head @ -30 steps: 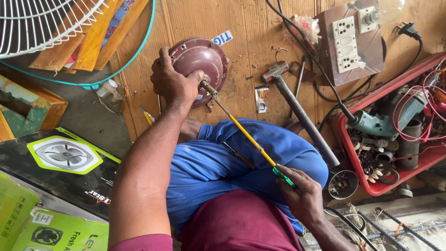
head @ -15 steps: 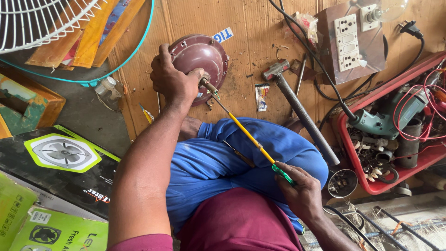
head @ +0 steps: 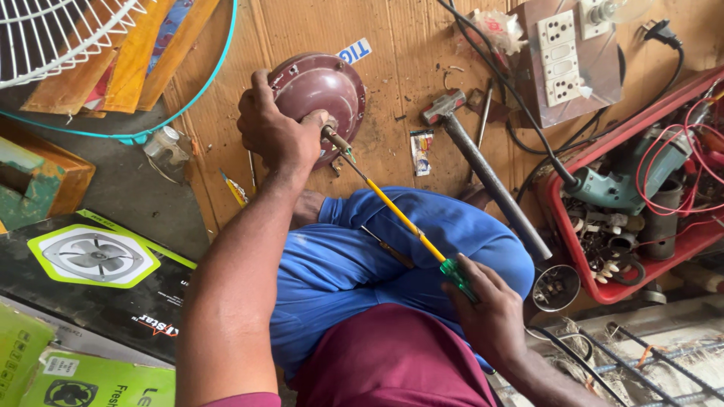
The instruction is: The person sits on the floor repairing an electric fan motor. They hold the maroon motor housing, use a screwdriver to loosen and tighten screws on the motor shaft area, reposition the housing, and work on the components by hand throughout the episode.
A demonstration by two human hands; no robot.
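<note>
Left hand [head: 275, 136]: fingers curling tight around the maroon fan motor cover [head: 320, 87], which is sitting on the wooden board [head: 392, 75].
Right hand [head: 490, 316]: fingers closing on the long yellow screwdriver [head: 400, 218], whose tip is meeting the cover.

The left hand [head: 275, 132] covers the near-left rim of the maroon motor housing [head: 320, 87], hiding the spot where the screwdriver [head: 396, 215] tip meets it, while the right hand [head: 490, 313] closes over most of the tool's green handle. The white fan guard [head: 60, 30] and red tool tray [head: 603, 283] are cut off by the left and right edges, and the hammer [head: 483, 169] handle's near end slips behind the blue-clad knee [head: 392, 249]. Small parts in the tray are too jumbled to tell apart.
</note>
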